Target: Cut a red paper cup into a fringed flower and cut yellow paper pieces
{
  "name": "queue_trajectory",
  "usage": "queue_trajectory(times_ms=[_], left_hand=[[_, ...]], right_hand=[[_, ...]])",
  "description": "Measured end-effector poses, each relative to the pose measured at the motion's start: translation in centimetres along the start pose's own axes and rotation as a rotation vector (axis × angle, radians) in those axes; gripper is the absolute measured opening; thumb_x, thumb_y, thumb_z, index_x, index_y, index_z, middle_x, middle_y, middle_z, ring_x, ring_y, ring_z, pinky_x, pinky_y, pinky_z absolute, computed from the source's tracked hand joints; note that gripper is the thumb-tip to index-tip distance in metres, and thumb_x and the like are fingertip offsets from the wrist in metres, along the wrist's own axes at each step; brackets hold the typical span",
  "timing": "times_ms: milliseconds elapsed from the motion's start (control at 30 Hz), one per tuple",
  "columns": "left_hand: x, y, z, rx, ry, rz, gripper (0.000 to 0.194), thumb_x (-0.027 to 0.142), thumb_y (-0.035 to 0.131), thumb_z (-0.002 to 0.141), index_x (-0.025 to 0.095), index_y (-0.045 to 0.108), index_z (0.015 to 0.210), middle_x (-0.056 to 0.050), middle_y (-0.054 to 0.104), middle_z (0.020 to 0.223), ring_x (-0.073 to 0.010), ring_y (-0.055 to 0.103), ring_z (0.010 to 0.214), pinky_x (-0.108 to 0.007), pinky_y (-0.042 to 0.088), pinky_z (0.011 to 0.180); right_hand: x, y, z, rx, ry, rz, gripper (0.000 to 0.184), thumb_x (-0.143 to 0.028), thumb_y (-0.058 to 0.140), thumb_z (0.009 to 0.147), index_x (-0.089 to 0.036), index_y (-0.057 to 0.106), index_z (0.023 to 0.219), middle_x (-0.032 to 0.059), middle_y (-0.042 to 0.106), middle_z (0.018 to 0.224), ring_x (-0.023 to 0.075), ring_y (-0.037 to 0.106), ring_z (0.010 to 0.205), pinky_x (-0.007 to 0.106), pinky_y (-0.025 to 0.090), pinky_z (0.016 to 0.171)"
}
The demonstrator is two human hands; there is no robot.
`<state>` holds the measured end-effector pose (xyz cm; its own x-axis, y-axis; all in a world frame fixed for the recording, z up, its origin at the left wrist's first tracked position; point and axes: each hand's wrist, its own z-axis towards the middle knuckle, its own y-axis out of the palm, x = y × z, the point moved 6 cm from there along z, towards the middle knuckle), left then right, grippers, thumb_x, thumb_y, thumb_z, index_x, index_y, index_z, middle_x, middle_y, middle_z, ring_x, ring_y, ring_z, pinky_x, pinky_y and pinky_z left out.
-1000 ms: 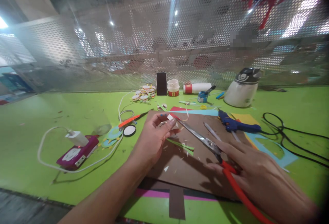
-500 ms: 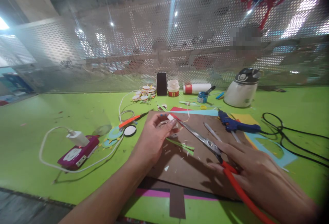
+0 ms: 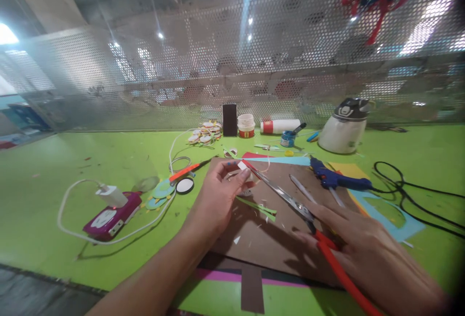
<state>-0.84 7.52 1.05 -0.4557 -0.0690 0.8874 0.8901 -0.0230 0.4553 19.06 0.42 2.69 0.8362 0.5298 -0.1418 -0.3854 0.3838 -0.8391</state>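
My left hand (image 3: 223,192) pinches a small white paper piece (image 3: 242,165) with red on it between thumb and fingers, above the brown board (image 3: 261,243). My right hand (image 3: 348,243) is wrapped round the red handles of a pair of scissors (image 3: 286,197). The scissors' blades point up and left, and their tips reach the paper at my left fingertips. Whether the blades touch it I cannot tell. Thin green paper strips (image 3: 259,205) and small white scraps lie on the board below. A white pen (image 3: 302,188) lies just beyond the scissors.
A blue glue gun (image 3: 336,178) with a black cable lies on the right. On the left are a purple power socket (image 3: 111,217) with a white cable and an orange cutter (image 3: 184,173). Behind stand a phone (image 3: 229,120), paper cups (image 3: 246,126) and a white-and-black container (image 3: 343,129).
Both hands keep nearly the same pose, with the scissors' tips still at the paper. The whole view has shifted very slightly.
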Motion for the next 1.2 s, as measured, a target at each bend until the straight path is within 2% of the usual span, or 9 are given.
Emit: queue_trajectory(times_ms=[100, 200, 367, 600, 800, 967, 1100, 1200], left_hand=[[-0.1, 0.1, 0.0, -0.007, 0.002, 0.005, 0.029, 0.026, 0.079, 0.074, 0.017, 0.061, 0.095, -0.005, 0.069, 0.091, -0.0169, 0.069, 0.077, -0.035, 0.056, 0.075], [0.0, 0.2, -0.1, 0.004, 0.016, -0.001, 0.028, 0.025, 0.080, 0.073, 0.016, 0.062, 0.093, -0.006, 0.069, 0.093, -0.0175, 0.069, 0.079, -0.035, 0.055, 0.076], [0.1, 0.3, -0.2, 0.019, 0.011, -0.007, 0.028, 0.023, 0.080, 0.073, 0.016, 0.061, 0.093, -0.005, 0.068, 0.092, -0.0168, 0.069, 0.077, -0.036, 0.056, 0.077], [0.2, 0.3, -0.2, 0.009, 0.010, -0.020, 0.029, 0.023, 0.080, 0.072, 0.016, 0.062, 0.093, -0.004, 0.070, 0.087, -0.0162, 0.069, 0.075, -0.036, 0.056, 0.077], [0.2, 0.3, 0.0, -0.003, 0.029, 0.001, 0.028, 0.024, 0.079, 0.074, 0.015, 0.062, 0.094, -0.005, 0.070, 0.090, -0.0158, 0.069, 0.078, -0.036, 0.056, 0.081], [-0.1, 0.2, 0.0, -0.006, 0.020, 0.004, 0.028, 0.025, 0.079, 0.075, 0.015, 0.062, 0.095, -0.003, 0.070, 0.089, -0.0155, 0.069, 0.077, -0.036, 0.056, 0.080], [-0.2, 0.3, -0.1, -0.023, 0.005, -0.028, 0.026, 0.022, 0.078, 0.076, 0.015, 0.061, 0.094, -0.003, 0.069, 0.086, -0.0151, 0.069, 0.077, -0.036, 0.055, 0.081], [0.2, 0.6, -0.1, -0.058, 0.017, -0.058, 0.021, 0.022, 0.074, 0.079, 0.013, 0.061, 0.094, -0.007, 0.070, 0.092, -0.0173, 0.068, 0.084, -0.037, 0.054, 0.083]], right_hand=[[-0.3, -0.4, 0.2, 0.043, -0.026, 0.020, 0.028, -0.035, 0.049, 0.091, -0.021, 0.071, 0.102, 0.0017, 0.075, 0.072, 0.0184, 0.067, 0.054, 0.026, 0.048, 0.042], [-0.7, -0.5, 0.4, 0.060, -0.061, -0.001, 0.028, -0.035, 0.047, 0.093, -0.021, 0.071, 0.095, 0.0009, 0.073, 0.068, 0.0180, 0.068, 0.052, 0.026, 0.050, 0.041], [-0.8, -0.6, 0.4, 0.096, -0.079, -0.035, 0.036, -0.038, 0.039, 0.097, -0.020, 0.069, 0.093, 0.0036, 0.072, 0.068, 0.0197, 0.069, 0.054, 0.028, 0.053, 0.042], [-0.7, 0.1, 0.0, 0.051, -0.062, -0.039, 0.037, -0.042, 0.038, 0.099, -0.020, 0.067, 0.095, 0.0074, 0.071, 0.075, 0.0239, 0.072, 0.065, 0.032, 0.057, 0.049], [-0.4, 0.4, -0.1, 0.022, -0.070, -0.028, 0.032, -0.040, 0.041, 0.098, -0.020, 0.065, 0.092, 0.0058, 0.066, 0.069, 0.0234, 0.068, 0.058, 0.033, 0.054, 0.045], [-0.2, 0.5, -0.5, 0.047, -0.101, -0.046, 0.033, -0.041, 0.040, 0.099, -0.019, 0.064, 0.102, 0.0075, 0.069, 0.075, 0.0251, 0.071, 0.063, 0.034, 0.056, 0.047], [-0.1, 0.6, -0.4, 0.017, -0.076, -0.036, 0.026, -0.038, 0.044, 0.097, -0.022, 0.064, 0.095, 0.0051, 0.068, 0.071, 0.0229, 0.068, 0.058, 0.033, 0.053, 0.045], [-0.1, 0.3, -0.2, 0.024, -0.061, -0.021, 0.025, -0.038, 0.045, 0.096, -0.023, 0.065, 0.092, 0.0039, 0.069, 0.070, 0.0222, 0.068, 0.057, 0.032, 0.052, 0.045]])
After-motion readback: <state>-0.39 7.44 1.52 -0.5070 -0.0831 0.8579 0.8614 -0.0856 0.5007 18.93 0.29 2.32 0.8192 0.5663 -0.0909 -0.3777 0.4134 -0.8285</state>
